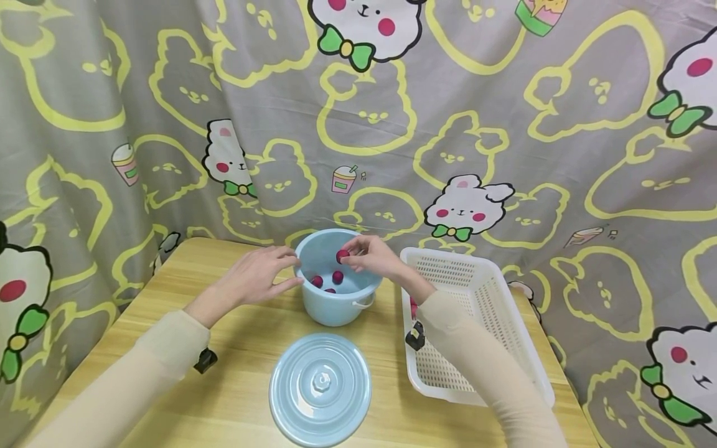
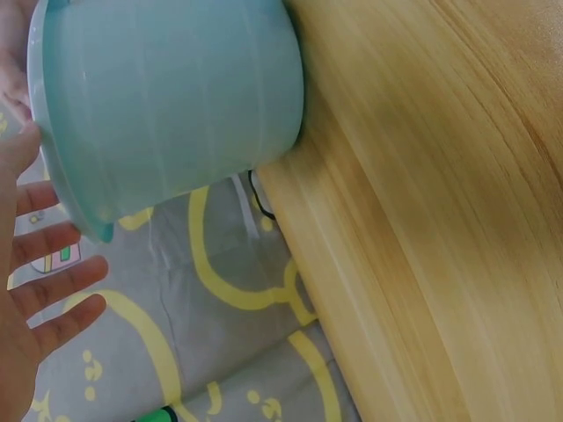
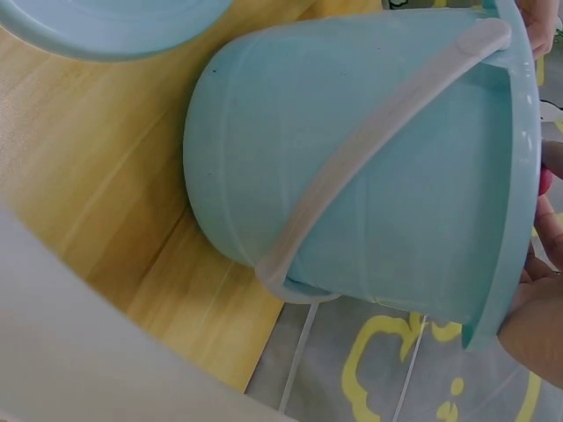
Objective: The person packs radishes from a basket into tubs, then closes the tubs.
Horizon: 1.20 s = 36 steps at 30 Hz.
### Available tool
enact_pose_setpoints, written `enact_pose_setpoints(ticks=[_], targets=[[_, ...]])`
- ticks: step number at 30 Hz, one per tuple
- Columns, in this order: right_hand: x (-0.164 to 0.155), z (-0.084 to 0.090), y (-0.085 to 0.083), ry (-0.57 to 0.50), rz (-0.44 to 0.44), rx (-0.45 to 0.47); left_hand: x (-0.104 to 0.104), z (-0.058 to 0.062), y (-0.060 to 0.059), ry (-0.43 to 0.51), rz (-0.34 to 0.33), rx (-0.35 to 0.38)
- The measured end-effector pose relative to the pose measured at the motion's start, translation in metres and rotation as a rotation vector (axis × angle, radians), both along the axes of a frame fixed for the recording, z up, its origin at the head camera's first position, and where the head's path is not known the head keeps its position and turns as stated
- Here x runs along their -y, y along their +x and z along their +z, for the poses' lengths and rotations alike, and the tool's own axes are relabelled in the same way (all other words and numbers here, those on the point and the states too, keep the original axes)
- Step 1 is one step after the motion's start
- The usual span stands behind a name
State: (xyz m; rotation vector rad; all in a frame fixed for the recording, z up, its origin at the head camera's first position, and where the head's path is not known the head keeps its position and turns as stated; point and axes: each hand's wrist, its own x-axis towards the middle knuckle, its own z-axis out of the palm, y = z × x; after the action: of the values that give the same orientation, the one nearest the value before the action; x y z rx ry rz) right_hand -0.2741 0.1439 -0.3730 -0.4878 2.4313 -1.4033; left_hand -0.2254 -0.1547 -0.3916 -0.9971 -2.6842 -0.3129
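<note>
A: What is the biggest thing here?

B: The curtain [image 1: 504, 112] with bunnies on it, hanging behind the wooden table [image 1: 235, 373].

A: What is on the table?

B: A white basket [image 1: 493, 330] on the right. A blue bucket [image 1: 336, 305] stands just beside it. The round blue lid [image 1: 320, 389] lies flat in front of the bucket, apart from it.

A: What do the hands do?

B: The left hand [image 1: 257, 277] has its fingers spread and touches the bucket's rim. The right hand [image 1: 372, 255] is over the bucket, pinching a small red ball [image 1: 342, 256] in its fingertips.

A: Any more balls?

B: Yes, some red balls [image 1: 327, 280] lie inside the bucket. More red shows in the basket, behind the sleeve.
</note>
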Motion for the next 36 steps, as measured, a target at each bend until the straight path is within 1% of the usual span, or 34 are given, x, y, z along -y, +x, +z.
enact_pose_setpoints(ticks=[4,11,19,22,27,31,36], targets=[[0.004,0.000,-0.001,0.025,0.006,-0.015,0.001,0.000,0.000,0.005,-0.002,-0.005],[0.011,0.001,0.001,0.080,0.040,-0.057,0.001,0.000,0.001,0.004,0.003,-0.008],[0.015,-0.006,0.001,0.108,0.076,-0.083,0.000,0.002,0.001,-0.010,0.013,0.008],[0.016,-0.007,0.001,0.113,0.083,-0.097,0.000,0.001,0.001,-0.011,0.011,0.001],[0.013,-0.007,0.001,0.101,0.084,-0.097,0.000,0.001,0.001,-0.006,0.004,-0.004],[0.010,-0.005,0.002,0.051,0.072,-0.076,-0.001,0.001,0.001,-0.007,0.005,0.009],[0.003,0.000,0.008,0.003,0.050,-0.062,-0.001,0.002,0.000,-0.007,-0.001,0.006]])
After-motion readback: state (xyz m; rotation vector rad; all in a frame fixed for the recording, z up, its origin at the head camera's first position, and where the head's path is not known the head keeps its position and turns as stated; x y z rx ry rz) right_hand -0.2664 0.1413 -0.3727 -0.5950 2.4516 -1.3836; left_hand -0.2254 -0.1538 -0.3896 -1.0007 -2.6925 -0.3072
